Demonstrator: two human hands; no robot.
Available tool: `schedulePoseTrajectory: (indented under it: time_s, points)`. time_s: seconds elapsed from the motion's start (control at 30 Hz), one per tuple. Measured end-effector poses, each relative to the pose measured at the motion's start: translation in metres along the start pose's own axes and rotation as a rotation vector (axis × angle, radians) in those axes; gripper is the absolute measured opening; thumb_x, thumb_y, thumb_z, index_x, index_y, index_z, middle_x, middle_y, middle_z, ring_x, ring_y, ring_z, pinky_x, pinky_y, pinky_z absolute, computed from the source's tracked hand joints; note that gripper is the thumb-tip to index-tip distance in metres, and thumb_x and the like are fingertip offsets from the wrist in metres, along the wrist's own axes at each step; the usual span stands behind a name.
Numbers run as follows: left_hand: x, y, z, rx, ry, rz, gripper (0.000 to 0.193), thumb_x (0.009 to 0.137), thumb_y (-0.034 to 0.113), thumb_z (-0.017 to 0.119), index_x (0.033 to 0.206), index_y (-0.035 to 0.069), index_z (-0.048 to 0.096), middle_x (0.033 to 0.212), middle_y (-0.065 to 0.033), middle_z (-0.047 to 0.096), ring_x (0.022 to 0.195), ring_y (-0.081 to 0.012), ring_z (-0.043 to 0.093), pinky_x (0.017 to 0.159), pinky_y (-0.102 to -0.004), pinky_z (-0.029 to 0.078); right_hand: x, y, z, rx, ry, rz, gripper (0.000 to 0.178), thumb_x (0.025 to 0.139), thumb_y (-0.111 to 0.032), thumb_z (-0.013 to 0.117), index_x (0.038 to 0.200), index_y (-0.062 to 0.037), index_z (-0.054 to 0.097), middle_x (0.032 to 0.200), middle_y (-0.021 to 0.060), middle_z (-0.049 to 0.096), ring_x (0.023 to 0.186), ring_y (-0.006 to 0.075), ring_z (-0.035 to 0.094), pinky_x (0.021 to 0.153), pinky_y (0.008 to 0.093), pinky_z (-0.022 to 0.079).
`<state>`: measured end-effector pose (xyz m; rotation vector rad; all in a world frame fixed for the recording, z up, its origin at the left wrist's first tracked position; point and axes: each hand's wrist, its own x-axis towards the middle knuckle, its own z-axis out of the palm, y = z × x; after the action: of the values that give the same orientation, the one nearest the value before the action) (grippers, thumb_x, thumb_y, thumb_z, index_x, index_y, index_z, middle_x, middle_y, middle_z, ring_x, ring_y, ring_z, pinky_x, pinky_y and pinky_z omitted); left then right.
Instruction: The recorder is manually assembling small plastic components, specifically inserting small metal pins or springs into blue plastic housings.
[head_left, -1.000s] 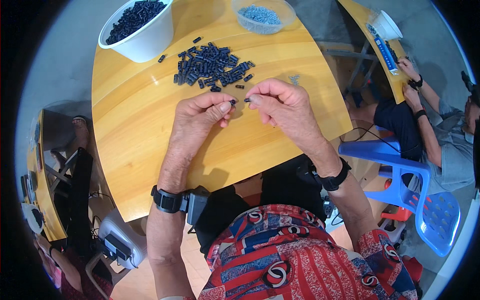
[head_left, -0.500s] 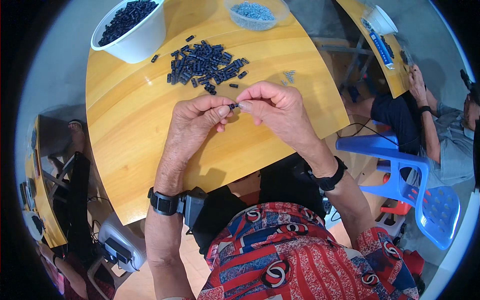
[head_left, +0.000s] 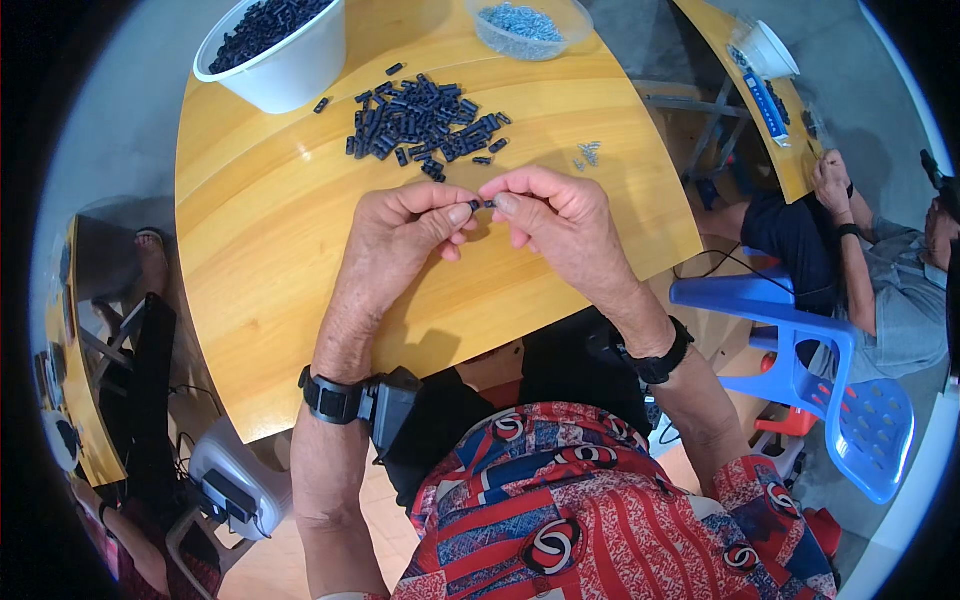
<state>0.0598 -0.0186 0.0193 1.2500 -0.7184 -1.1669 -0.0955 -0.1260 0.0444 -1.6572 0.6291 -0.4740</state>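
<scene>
Between my hands, above the wooden table, is a small black plastic piece. My left hand pinches one end of it between thumb and fingers. The thumb and forefinger of my right hand close on its other end; whether a screw is there too is hidden. A heap of similar black pieces lies just beyond my hands, with a few loose ones around its edge. To the right of the heap is a little group of small silver screws.
A white tub full of black pieces stands at the far left, and a clear bowl of silver screws at the far edge. On the right are a blue plastic stool and another person seated at a second table.
Both hands still hold the black piece together, the fingertips shifted slightly. The whole view has moved a little, so the tub, heap and bowl sit further right. The person at right has brought their hands together.
</scene>
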Motion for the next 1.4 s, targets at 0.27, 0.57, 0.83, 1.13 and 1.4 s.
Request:
schedulePoseTrajectory:
  time_s: [0.27,0.57,0.83,1.13,1.4]
  points:
    - [0.000,-0.001,0.002,-0.009,0.003,0.006,0.014,0.088,0.008,0.062,0.098,-0.001,0.068,0.081,-0.0048,0.067,0.066,-0.0087,0.058,0.060,-0.0216,0.049,-0.003,0.010,-0.002,-0.138,0.083,-0.160,0.010,0.085,-0.004,0.061,0.093,0.0014,0.064,0.076,0.0056,0.061,0.060,0.0119,0.058,0.054,0.0248,0.048]
    - [-0.002,-0.004,0.001,0.005,0.008,0.036,0.011,0.085,0.003,0.064,0.095,-0.001,0.070,0.076,-0.0031,0.066,0.064,-0.0076,0.057,0.059,-0.0213,0.048,-0.008,0.023,-0.016,-0.820,0.131,-0.460,0.014,0.077,-0.003,0.066,0.090,-0.0031,0.062,0.078,0.0101,0.059,0.071,0.0281,0.062,0.060,0.0341,0.050]
    - [-0.002,-0.005,0.001,0.021,0.018,0.047,0.012,0.084,0.005,0.067,0.094,-0.001,0.070,0.073,-0.0028,0.065,0.062,-0.0072,0.056,0.057,-0.0210,0.047,0.005,0.022,-0.057,-0.657,0.298,-0.352,0.010,0.078,-0.010,0.065,0.086,-0.0050,0.062,0.081,0.0106,0.061,0.071,0.0290,0.062,0.063,0.0373,0.049]
    - [-0.002,-0.002,0.003,0.014,0.037,0.011,0.011,0.084,0.004,0.067,0.093,0.000,0.070,0.073,-0.0024,0.065,0.062,-0.0065,0.056,0.056,-0.0201,0.046,0.018,0.031,-0.066,-0.903,0.314,-0.310,0.006,0.078,-0.007,0.065,0.083,-0.0047,0.062,0.077,0.0101,0.060,0.070,0.0269,0.061,0.062,0.0357,0.048]
    - [-0.002,-0.002,0.001,0.002,0.001,0.023,0.013,0.086,0.008,0.066,0.096,0.000,0.069,0.077,-0.0035,0.067,0.064,-0.0077,0.057,0.059,-0.0204,0.047,0.019,0.031,-0.063,-0.516,0.302,-0.275,0.007,0.082,-0.009,0.063,0.087,-0.0042,0.062,0.076,0.0065,0.060,0.061,0.0176,0.056,0.055,0.0303,0.045]
